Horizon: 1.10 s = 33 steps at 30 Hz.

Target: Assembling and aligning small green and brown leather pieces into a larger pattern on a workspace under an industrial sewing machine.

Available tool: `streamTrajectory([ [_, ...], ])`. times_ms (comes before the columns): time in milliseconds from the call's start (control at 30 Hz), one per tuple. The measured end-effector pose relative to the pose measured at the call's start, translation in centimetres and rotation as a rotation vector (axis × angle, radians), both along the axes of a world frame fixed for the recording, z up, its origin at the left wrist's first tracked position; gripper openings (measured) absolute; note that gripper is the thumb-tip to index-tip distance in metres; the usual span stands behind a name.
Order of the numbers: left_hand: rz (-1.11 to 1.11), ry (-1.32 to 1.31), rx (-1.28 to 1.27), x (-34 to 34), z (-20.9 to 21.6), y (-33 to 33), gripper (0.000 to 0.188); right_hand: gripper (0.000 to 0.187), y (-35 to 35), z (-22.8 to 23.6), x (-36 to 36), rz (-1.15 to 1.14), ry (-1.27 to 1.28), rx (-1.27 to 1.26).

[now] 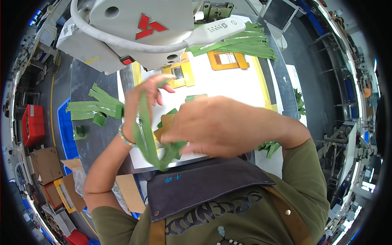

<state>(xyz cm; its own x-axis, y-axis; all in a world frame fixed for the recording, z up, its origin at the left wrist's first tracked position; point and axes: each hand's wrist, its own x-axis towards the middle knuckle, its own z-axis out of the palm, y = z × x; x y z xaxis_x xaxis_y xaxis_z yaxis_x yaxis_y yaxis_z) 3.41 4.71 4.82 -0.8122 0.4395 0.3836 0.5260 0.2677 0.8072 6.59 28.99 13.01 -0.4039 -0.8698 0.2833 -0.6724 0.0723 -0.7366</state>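
A green zipper strip [141, 126] with a metal slider hangs in a loop in front of me. Its upper part runs through the curled fingers of my left hand [145, 96], which is closed on it. My right hand [212, 124] is blurred by motion, its fingers bent around the strip's lower end. Under the right fingers shows a tan flat piece [166, 121], partly hidden; whether the hand touches it I cannot tell. More green fabric lies beneath the hands on the white work surface [228, 85].
A large grey-white machine head [134, 24] stands over the far side. Near it lie a yellow frame [188, 73] and an orange frame [212, 61]. Green zipper strips [249, 47] are bundled far right, with more zippers [94, 106] at left. A blue bin [64, 134] stands beside the table.
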Motion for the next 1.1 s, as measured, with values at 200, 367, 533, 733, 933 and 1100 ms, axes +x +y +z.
streamTrajectory([
  [200,0.117,-0.156,-0.021,0.5,2.0,-2.5,0.086,0.033,1.3,-3.8,-4.8,-0.461,0.092,0.398],
  [367,0.038,-0.084,0.043,0.7,1.6,-1.9,0.079,0.03,0.0,-6.8,-6.2,-0.439,0.099,0.304],
  [533,0.012,-0.106,0.003,0.5,0.7,-1.9,0.08,0.022,0.4,-5.9,-7.6,-0.478,0.201,0.46],
  [733,0.007,-0.195,0.007,0.0,0.0,-1.8,0.082,0.017,0.3,-4.9,-8.3,-0.549,0.254,0.738],
  [933,0.079,-0.175,0.105,0.2,0.3,-3.2,0.091,0.028,0.4,-5.8,-7.1,-0.479,0.205,0.353],
  [1100,0.166,-0.244,0.175,-0.1,0.4,-4.0,0.098,0.031,-0.8,-4.4,-5.9,-0.475,-0.286,0.41],
])
